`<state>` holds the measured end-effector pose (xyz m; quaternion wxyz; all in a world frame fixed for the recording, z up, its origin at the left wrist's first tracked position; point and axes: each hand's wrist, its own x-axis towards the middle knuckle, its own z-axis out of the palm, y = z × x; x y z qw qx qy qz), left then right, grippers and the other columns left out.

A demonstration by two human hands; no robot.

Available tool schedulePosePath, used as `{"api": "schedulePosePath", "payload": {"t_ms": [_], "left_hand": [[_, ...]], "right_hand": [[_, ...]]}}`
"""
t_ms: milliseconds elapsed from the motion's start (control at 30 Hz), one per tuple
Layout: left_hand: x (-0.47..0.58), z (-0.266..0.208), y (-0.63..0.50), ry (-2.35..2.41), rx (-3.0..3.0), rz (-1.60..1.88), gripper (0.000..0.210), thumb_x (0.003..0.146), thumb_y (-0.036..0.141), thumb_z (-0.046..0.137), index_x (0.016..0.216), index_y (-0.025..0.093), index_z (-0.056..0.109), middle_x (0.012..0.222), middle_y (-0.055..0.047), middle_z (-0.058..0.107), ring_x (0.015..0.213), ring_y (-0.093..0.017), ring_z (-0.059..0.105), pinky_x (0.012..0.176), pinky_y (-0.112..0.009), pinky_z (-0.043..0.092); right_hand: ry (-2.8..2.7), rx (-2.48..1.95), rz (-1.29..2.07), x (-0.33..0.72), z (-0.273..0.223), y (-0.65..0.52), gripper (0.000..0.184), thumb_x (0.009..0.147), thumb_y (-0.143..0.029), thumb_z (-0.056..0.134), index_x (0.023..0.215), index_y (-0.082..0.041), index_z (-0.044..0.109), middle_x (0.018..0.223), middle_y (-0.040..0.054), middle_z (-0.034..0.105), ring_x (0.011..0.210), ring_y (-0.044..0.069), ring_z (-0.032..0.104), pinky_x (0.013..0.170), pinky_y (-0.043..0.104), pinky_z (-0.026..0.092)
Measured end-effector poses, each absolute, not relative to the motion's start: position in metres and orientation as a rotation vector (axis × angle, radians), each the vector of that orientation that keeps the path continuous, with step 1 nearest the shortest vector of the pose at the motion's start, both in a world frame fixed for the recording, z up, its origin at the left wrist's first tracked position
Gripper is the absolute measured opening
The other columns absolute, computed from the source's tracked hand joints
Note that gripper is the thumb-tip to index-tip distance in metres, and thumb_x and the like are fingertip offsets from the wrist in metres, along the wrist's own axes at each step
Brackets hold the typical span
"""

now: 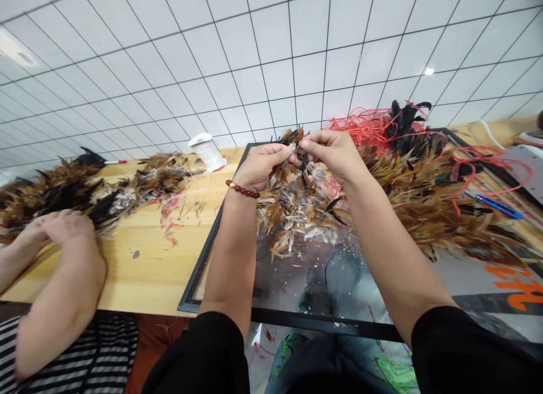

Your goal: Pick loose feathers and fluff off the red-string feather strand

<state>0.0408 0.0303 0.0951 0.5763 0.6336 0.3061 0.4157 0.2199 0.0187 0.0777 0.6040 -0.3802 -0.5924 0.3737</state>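
Near frame centre, my left hand (269, 161) and right hand (333, 152) pinch a feather tuft (291, 136); loose feathers (292, 216) below look unworked.

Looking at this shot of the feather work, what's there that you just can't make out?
Head view: exactly what the left hand and right hand pinch at the feather tuft; the fingers cover it, and it's too small.

Head view: what lies under the co-worker's hands; the hands themselves hide it.

Head view: the far end of the pale grey box; the right edge cuts it off.
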Motion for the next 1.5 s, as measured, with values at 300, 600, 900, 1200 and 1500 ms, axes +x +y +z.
{"api": "schedulePosePath", "payload": {"t_ms": [300,600,900,1200,1500], "left_hand": [[0.011,0.098,0.045,0.922,1.314,1.214,0.027,0.081,0.030,0.078,0.065,0.014,0.063,0.061,-0.003,0.068,0.058,-0.010,0.066,0.059,-0.018,0.053],[0.044,0.102,0.027,0.770,1.256,1.037,0.021,0.086,0.028,0.073,0.075,0.013,0.064,0.086,-0.006,0.075,0.080,-0.015,0.074,0.077,-0.027,0.060],[0.043,0.098,0.028,0.814,1.320,0.941,0.028,0.080,0.032,0.080,0.070,0.012,0.063,0.066,-0.003,0.069,0.073,-0.015,0.074,0.074,-0.024,0.059],[0.055,0.097,0.027,0.835,1.258,1.004,0.023,0.086,0.030,0.073,0.074,0.013,0.063,0.068,-0.003,0.071,0.068,-0.013,0.071,0.067,-0.023,0.058],[0.063,0.098,0.020,0.793,1.313,0.960,0.019,0.084,0.029,0.075,0.078,0.013,0.067,0.059,0.001,0.063,0.061,-0.010,0.067,0.062,-0.019,0.053]], "right_hand": [[-1.386,-0.928,0.863,0.249,0.081,0.019,0.008,0.083,-0.021,0.073,0.077,-0.015,0.073,0.069,0.0014,0.069,0.057,0.007,0.055,0.055,0.022,0.046],[-1.507,-0.941,0.736,0.232,0.094,0.001,0.010,0.075,-0.021,0.078,0.073,-0.016,0.070,0.064,-0.0008,0.062,0.063,0.011,0.056,0.062,0.028,0.045],[-1.390,-0.989,0.507,0.239,0.084,0.022,0.023,0.089,-0.036,0.066,0.074,-0.020,0.058,0.065,-0.0017,0.052,0.066,0.012,0.056,0.065,0.028,0.045],[-1.657,-0.902,0.600,0.232,0.099,-0.003,0.010,0.082,-0.021,0.068,0.073,-0.018,0.063,0.070,0.0005,0.062,0.069,0.014,0.058,0.069,0.031,0.048],[-1.631,-1.001,0.375,0.223,0.094,-0.001,0.009,0.086,-0.022,0.062,0.080,-0.019,0.068,0.074,0.0032,0.068,0.080,0.019,0.065,0.080,0.036,0.053]]}}
